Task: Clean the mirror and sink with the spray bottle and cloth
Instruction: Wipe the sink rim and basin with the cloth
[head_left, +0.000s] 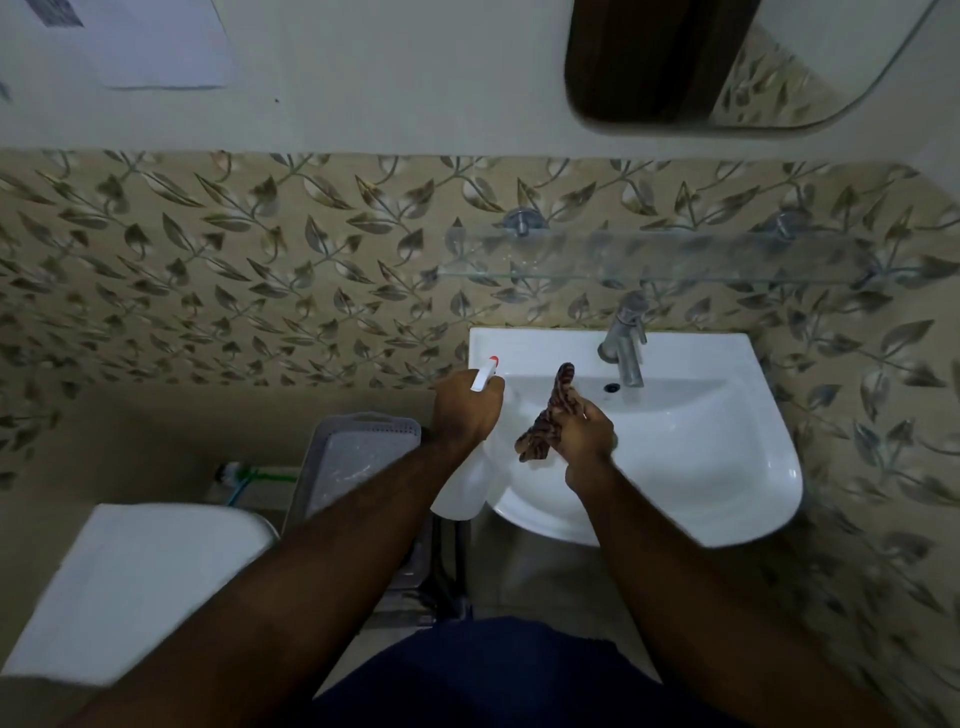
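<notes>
A sheet of paper (156, 41) on the wall is cut off at the top left; the white toilet lid (130, 587) blurs at the lower left edge, and a grey perforated basket (358, 452) beside it is partly hidden by the left forearm. The left hand (465, 410) is wrapped around the neck of a translucent white bottle (465, 483), its red-tipped nozzle (485, 371) pointing up toward the wall, its body hanging over the rim of the glossy white sink (727, 467). The right hand (584, 428) is closed on a dark patterned cloth (550, 410), bunched and twisted, held over the basin. Behind it stands a brushed-metal tap (626, 343) under a clear glass shelf (675, 254). The rounded mirror (727, 62) is cropped at the top right, above leaf-patterned tiles (234, 270).
</notes>
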